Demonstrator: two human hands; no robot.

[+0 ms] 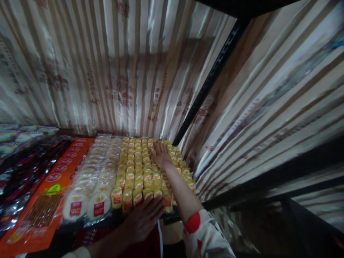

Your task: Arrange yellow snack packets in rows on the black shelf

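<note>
Rows of small yellow snack packets (139, 172) stand packed tight on a shelf. My right hand (161, 154) reaches deep to the back rows and lies flat on top of the packets, fingers stretched out. My left hand (143, 219) rests flat against the front row of yellow packets at the shelf's front edge, fingers together and extended. Neither hand is closed round anything.
Left of the yellow packets lie clear bags of pale round cakes (91, 190), then orange packs (45, 200) and dark packs (18, 172). Striped foil-like sheeting (107, 71) lines the back and right side. A black metal upright (206, 86) stands at the shelf's back right corner.
</note>
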